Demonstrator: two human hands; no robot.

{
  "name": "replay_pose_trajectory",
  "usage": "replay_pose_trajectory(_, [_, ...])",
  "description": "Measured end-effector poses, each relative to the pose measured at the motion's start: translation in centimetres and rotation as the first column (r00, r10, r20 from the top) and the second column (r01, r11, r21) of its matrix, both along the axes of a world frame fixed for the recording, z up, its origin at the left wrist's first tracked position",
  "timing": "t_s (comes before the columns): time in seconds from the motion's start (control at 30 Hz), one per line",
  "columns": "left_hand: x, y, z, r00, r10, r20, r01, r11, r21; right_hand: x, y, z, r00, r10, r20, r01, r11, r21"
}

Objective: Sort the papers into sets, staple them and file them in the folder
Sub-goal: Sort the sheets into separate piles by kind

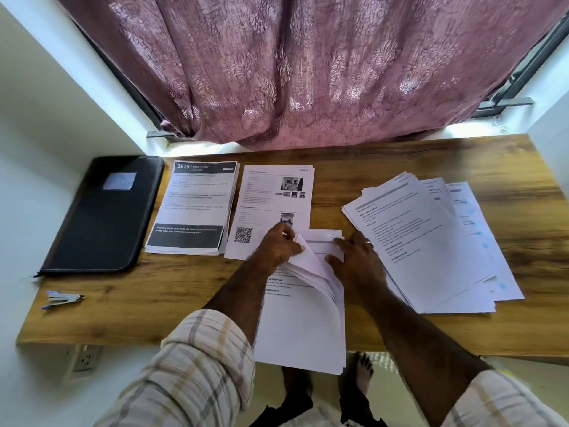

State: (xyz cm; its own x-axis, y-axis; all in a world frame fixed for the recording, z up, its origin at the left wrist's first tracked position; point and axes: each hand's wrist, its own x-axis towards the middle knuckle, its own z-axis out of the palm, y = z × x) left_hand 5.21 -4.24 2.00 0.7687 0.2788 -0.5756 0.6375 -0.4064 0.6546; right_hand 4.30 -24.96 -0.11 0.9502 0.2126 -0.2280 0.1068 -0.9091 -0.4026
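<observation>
The fingers of my left hand (pixel 278 245) pinch the lifted corners of several sheets of the front stack (pixel 304 318), which lies at the near edge of the tabletop (pixel 154 291) and hangs partly over it. My right hand (pixel 357 260) lies with straight fingers flat on the same stack, holding nothing.

I think the overhanging stack may slide off the near edge if I pull the sheets too hard, and two sheets may stick together and go into the wrong set.

Both forearms reach forward, close together, the left wrist turned inward.

The sorted sets (pixel 194 208) lie near the far edge, the fanned pile (pixel 431 241) toward the right, the black folder (pixel 104 214) closed at the left edge, and the stapler (pixel 63 298) near the front left corner.
</observation>
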Motion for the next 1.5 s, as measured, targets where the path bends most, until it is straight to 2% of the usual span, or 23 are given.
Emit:
replay_pose_trajectory(0.1, [0.0,0.0,-0.1,1.000,-0.016,0.002,0.016,1.000,0.011,-0.6,-0.4,-0.8,0.994,0.083,0.074,-0.077,0.994,-0.080])
replay_pose_trajectory(0.3, [0.0,0.0,-0.1,1.000,-0.018,-0.011,0.018,1.000,0.010,-0.1,0.1,-0.9,0.994,0.102,0.045,-0.102,0.995,-0.011])
replay_pose_trajectory(0.37, [0.0,0.0,-0.2,1.000,-0.012,-0.008,0.012,1.000,0.012,0.2,0.4,-0.4,0.999,0.031,0.011,-0.032,0.992,0.126])
replay_pose_trajectory(0.43, [0.0,-0.1,0.0,1.000,-0.021,-0.012,0.022,1.000,0.019,0.4,0.9,0.1,0.993,-0.113,-0.033,0.118,0.944,0.308])
replay_pose_trajectory(0.53, [-0.1,-0.1,-0.3,0.999,-0.032,-0.005,0.032,0.999,0.011,0.7,1.1,0.5,0.919,-0.349,-0.186,0.392,0.745,0.540])
replay_pose_trajectory(0.6, [-0.2,-0.1,-0.2,1.000,0.002,0.007,-0.002,0.999,-0.036,0.8,0.7,0.6,0.877,-0.374,-0.303,0.481,0.648,0.591])
replay_pose_trajectory(0.63, [-0.2,-0.2,0.0,1.000,0.028,0.009,-0.027,0.998,-0.061,0.7,0.5,0.7,0.898,-0.334,-0.286,0.440,0.676,0.591])
replay_pose_trajectory(0.7, [0.1,-0.4,0.3,0.996,0.083,-0.015,-0.083,0.994,-0.072,0.0,0.4,0.8,0.968,-0.159,-0.196,0.244,0.784,0.570])
replay_pose_trajectory(0.8, [0.4,-0.4,0.5,0.984,0.171,-0.044,-0.175,0.981,-0.090,-1.6,0.6,0.5,0.984,0.068,-0.163,0.038,0.819,0.572])
replay_pose_trajectory(0.87, [0.2,-0.1,0.1,0.995,0.102,-0.018,-0.103,0.987,-0.122,-2.0,0.6,0.0,0.986,0.062,-0.152,0.037,0.819,0.572])
replay_pose_trajectory(0.9, [0.0,0.0,0.0,0.998,0.059,-0.004,-0.059,0.989,-0.133,-2.1,0.5,-0.3,0.990,0.008,-0.140,0.072,0.831,0.552])
replay_pose_trajectory(0.97, [-0.2,0.1,0.1,1.000,-0.004,0.000,0.004,0.997,-0.078,-1.7,0.0,-1.1,0.989,-0.134,-0.063,0.148,0.890,0.432])
replay_pose_trajectory(1.0, [-0.1,0.1,0.0,1.000,-0.017,-0.004,0.017,0.999,-0.040,-1.4,-0.3,-1.5,0.989,-0.146,0.000,0.139,0.940,0.312])
replay_pose_trajectory(1.03, [-0.1,0.2,0.1,1.000,-0.027,-0.006,0.027,1.000,-0.014,-1.2,-0.6,-1.8,0.995,-0.097,0.036,0.090,0.982,0.168])
replay_pose_trajectory(1.1, [0.1,0.2,0.0,0.999,-0.045,-0.002,0.045,0.999,0.006,-0.7,-1.2,-2.4,0.998,0.053,0.042,-0.051,0.998,-0.029])
replay_pose_trajectory(1.2, [0.0,0.2,-0.3,0.998,-0.066,0.023,0.066,0.998,0.005,-0.5,-1.5,-2.6,0.991,0.127,0.036,-0.124,0.989,-0.083])
replay_pose_trajectory(1.33, [-0.2,0.2,-0.3,0.998,-0.043,0.037,0.044,0.999,-0.028,-0.9,-1.0,-2.3,0.992,0.107,0.069,-0.109,0.993,0.033])
replay_pose_trajectory(1.4, [-0.3,0.0,-0.1,0.999,-0.021,0.025,0.022,0.999,-0.046,-1.0,-0.6,-1.9,0.999,0.029,0.015,-0.032,0.978,0.206])
replay_pose_trajectory(1.43, [-0.2,-0.1,0.0,1.000,-0.001,0.015,0.002,0.998,-0.061,-1.1,-0.3,-1.4,0.999,-0.032,-0.034,0.041,0.944,0.326])
replay_pose_trajectory(1.5, [0.1,-0.1,0.2,0.999,0.047,-0.010,-0.048,0.996,-0.076,-1.2,0.2,-0.2,0.978,-0.166,-0.126,0.208,0.803,0.558])
